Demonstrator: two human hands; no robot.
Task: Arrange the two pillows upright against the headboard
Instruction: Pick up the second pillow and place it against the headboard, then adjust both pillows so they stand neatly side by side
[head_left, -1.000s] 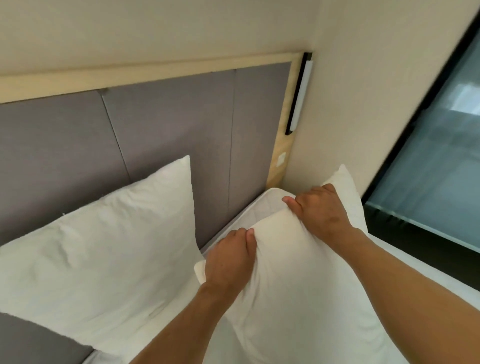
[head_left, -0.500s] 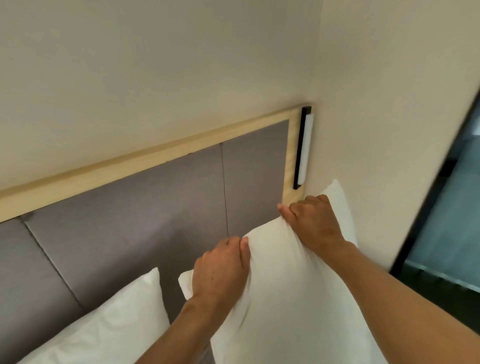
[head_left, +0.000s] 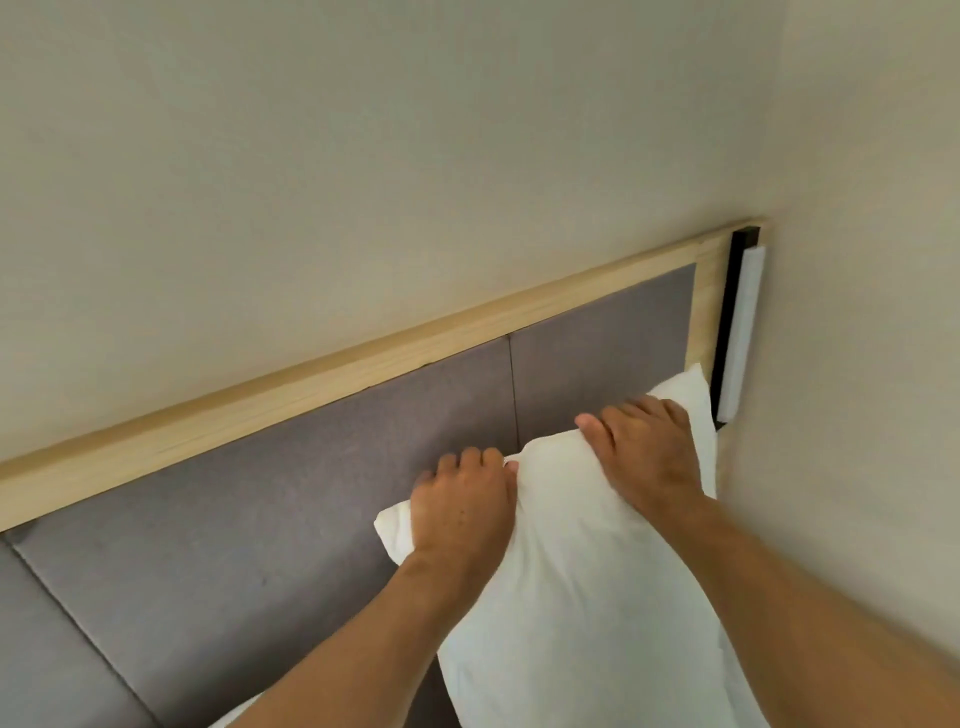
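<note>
Over the last second the white pillow (head_left: 582, 587) had gone from lying low near the mattress corner to standing tall in front of the grey padded headboard (head_left: 322, 499), and the view had tipped upward with it, so that the second pillow, plainly seen standing to the left a second earlier, had shrunk to a pale sliver (head_left: 236, 719) at the bottom edge. That suggested the lift was nearly finished and only the settling back remained.

The left hand (head_left: 462, 506) was closed over the pillow's top edge near its left corner, fingers curled behind the fabric and thumb on the front. The right hand (head_left: 644, 452) was likewise clamped on the top edge further right, just short of the upper right corner, which poked up free beside the wooden frame (head_left: 704, 312) and the wall light (head_left: 740, 332). Both hands therefore sat along the pillow's crest, with its body hanging below and between the forearms.

The pillow stood close to the headboard at the bed's right end (whether its back already touched the padding could not be told). It leaned a little, its left corner lower than its right.
</note>
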